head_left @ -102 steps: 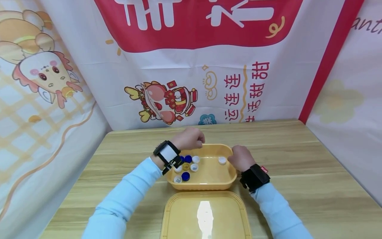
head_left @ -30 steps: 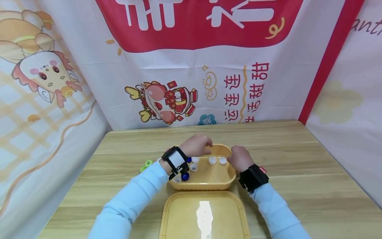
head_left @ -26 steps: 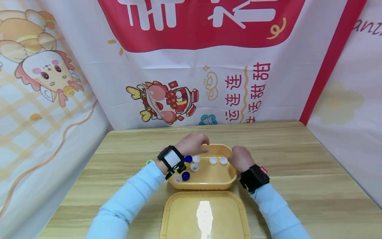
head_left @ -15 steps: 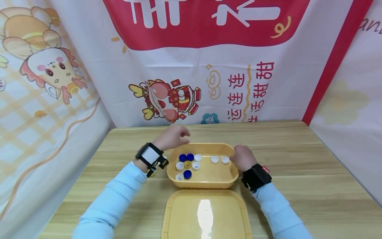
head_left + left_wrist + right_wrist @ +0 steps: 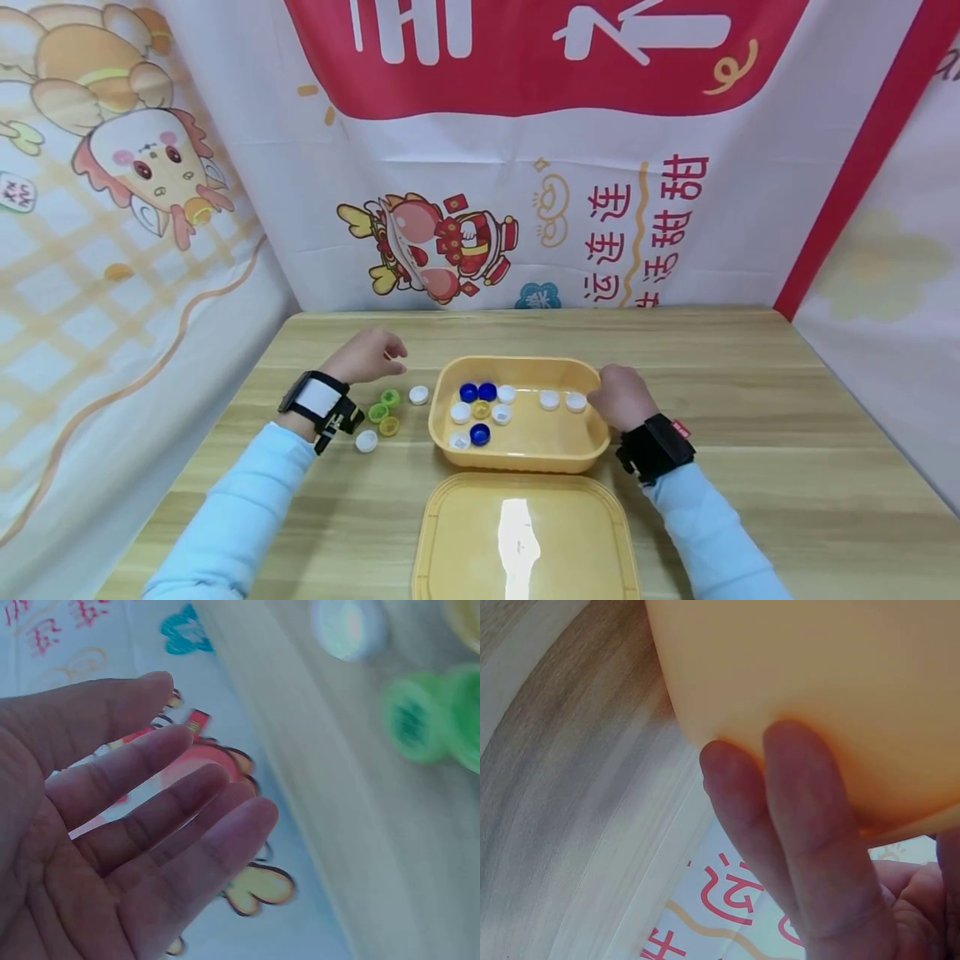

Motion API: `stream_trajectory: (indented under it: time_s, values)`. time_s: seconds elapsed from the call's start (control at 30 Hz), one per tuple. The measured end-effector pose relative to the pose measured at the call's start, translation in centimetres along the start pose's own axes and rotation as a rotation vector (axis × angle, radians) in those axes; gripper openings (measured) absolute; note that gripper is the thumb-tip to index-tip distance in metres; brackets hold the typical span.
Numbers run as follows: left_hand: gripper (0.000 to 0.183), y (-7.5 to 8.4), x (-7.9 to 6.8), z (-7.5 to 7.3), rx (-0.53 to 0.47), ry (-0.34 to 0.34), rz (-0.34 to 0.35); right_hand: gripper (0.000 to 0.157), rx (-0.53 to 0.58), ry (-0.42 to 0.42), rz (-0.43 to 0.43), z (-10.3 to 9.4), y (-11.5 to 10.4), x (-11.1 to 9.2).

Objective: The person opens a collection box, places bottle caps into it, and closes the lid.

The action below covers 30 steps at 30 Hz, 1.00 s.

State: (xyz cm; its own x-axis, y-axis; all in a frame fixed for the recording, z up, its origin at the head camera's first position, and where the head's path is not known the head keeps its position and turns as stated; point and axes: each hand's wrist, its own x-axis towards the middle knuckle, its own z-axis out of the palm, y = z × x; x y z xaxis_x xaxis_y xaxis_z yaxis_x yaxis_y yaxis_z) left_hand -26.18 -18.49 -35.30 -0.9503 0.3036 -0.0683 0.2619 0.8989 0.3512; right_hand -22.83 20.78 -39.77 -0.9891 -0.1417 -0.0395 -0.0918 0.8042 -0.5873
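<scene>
Pale blue sleeves [image 5: 232, 508] come in nearest, each ending at a black wrist strap [image 5: 655, 448] just behind the hand. On the near side of both hands, between the forearms, lies a flat yellow panel [image 5: 442, 542] with a raised rim and a bright streak of glare. Just beyond it stands a yellow box [image 5: 540, 442], gripped at its right end by the right hand [image 5: 624, 396], two fingers pressing the outer wall. Two white caps [image 5: 550, 400] lie inside, left of that grip; farther left from it sit three blue caps [image 5: 480, 434], four more white ones and an amber cap [image 5: 481, 409].

Outside the box, on the near side of the left hand [image 5: 365, 354], rest a white cap, a yellow cap [image 5: 388, 426], two green caps [image 5: 378, 412] and, closest to the box, another white cap. The left hand hangs above the table, thumb and fingers apart and loosely bent, holding nothing.

Past both hands the wooden table [image 5: 712, 333] runs to a white cloth [image 5: 277, 175], which bears a cartoon dragon [image 5: 420, 246] between the hands and red lettering [image 5: 607, 242] beyond the right one.
</scene>
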Motion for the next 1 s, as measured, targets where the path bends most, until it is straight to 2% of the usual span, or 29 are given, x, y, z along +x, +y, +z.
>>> stream_trajectory:
  time_s: [0.23,0.4,0.57,0.77,1.0]
  values:
    - [0.025,-1.9,-0.5,1.3,0.014,-0.032,-0.060,0.008,0.018,0.008,0.000,0.0,0.2,-0.1]
    - [0.022,-2.4,-0.8,2.2,0.013,-0.049,-0.125,0.010,0.030,0.004,0.014,0.1,0.0,-0.1]
    - [0.020,-2.7,-0.8,3.3,0.000,-0.067,-0.147,0.011,0.032,-0.004,0.025,0.2,-0.2,-0.1]
    - [0.017,-2.4,-0.6,4.0,-0.056,-0.063,-0.160,0.012,0.026,-0.007,0.030,0.2,-0.2,0.0]
    - [0.008,-2.6,-0.3,4.6,-0.032,-0.051,-0.121,0.011,0.012,0.000,0.021,0.2,-0.1,0.0]
